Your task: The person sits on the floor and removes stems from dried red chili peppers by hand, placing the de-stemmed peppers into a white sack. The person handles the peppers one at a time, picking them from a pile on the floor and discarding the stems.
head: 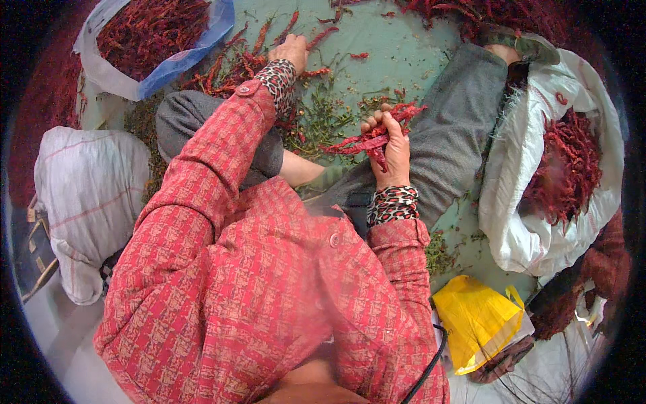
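Note:
My right hand (pixel 391 146) is closed around a small bunch of dried red chilli peppers (pixel 356 144), whose ends stick out on both sides of the fist. It is above my bent leg in grey trousers (pixel 449 126). Farther out, my left hand (pixel 291 51) is down among loose dried chillies (pixel 242 65) on the pale green floor sheet (pixel 383 70). One chilli (pixel 323 36) lies right beside its fingers. The fingertips face away from me, so any grip there is hidden. Green stems and plant scraps (pixel 325 113) are scattered between the two hands.
A white and blue bag (pixel 186 70) of chillies stands at the upper left. To the right, a white woven sack (pixel 504 217) gapes around more chillies (pixel 568 166). A bulging white sack (pixel 96 182) is at my left, and a yellow bag (pixel 477 323) lies at the lower right.

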Motion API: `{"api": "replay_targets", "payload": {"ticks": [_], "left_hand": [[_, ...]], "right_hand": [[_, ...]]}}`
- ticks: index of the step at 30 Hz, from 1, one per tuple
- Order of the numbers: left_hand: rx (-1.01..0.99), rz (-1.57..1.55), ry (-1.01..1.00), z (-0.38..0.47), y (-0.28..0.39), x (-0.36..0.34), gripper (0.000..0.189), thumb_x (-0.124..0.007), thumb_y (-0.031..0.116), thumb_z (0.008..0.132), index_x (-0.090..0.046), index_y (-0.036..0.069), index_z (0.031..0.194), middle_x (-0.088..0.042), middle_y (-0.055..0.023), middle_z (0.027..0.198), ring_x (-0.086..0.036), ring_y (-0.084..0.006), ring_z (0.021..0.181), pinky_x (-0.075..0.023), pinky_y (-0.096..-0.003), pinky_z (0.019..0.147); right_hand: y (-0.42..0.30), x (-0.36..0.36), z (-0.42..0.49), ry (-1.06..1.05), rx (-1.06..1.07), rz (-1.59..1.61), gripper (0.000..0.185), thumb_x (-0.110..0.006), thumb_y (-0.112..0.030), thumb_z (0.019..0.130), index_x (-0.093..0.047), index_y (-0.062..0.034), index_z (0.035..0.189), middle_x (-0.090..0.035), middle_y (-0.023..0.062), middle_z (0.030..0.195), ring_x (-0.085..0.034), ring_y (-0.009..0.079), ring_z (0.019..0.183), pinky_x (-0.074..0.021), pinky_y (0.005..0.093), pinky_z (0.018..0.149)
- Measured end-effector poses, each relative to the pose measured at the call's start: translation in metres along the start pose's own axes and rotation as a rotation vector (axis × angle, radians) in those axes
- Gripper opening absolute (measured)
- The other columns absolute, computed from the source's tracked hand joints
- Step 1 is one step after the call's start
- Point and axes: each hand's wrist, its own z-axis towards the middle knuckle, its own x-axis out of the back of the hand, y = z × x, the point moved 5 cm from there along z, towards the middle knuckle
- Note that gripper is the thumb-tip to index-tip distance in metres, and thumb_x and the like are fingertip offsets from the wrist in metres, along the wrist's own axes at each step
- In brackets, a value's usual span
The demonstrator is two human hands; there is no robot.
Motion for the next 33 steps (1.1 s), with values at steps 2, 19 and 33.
{"api": "replay_targets", "payload": {"ticks": [2,19,33], "left_hand": [[-0.036,-0.112,-0.037,-0.004,0.003,0.004,0.027,-0.050,0.028,0.083,-0.052,0.006,0.098,-0.056,-0.0162,0.095,-0.056,-0.0325,0.085,-0.0458,-0.0402,0.071],[-0.341,-0.535,-0.193,-0.138,0.103,0.046,0.019,-0.052,0.017,0.078,-0.053,0.005,0.094,-0.058,-0.0194,0.073,-0.058,-0.0354,0.071,-0.0469,-0.0408,0.061],[-0.239,-0.142,-0.157,-0.073,0.054,0.034,0.029,-0.055,0.022,0.079,-0.051,0.010,0.105,-0.051,-0.0132,0.102,-0.053,-0.0301,0.092,-0.0452,-0.0377,0.076]], "right_hand": [[0.003,0.012,0.005,-0.060,0.000,-0.047,0.015,-0.053,-0.012,0.085,-0.051,-0.0020,0.096,-0.049,0.0025,0.075,-0.047,0.0128,0.068,-0.0432,0.0278,0.061],[0.002,-0.007,-0.018,0.009,0.081,-0.602,0.011,-0.062,-0.016,0.077,-0.058,-0.0052,0.079,-0.054,-0.0006,0.064,-0.048,0.0085,0.055,-0.0377,0.0224,0.051],[-0.014,-0.016,-0.010,0.073,0.142,-0.264,0.013,-0.055,-0.017,0.082,-0.057,-0.0046,0.085,-0.060,0.0048,0.074,-0.057,0.0153,0.068,-0.0460,0.0289,0.061]]}}
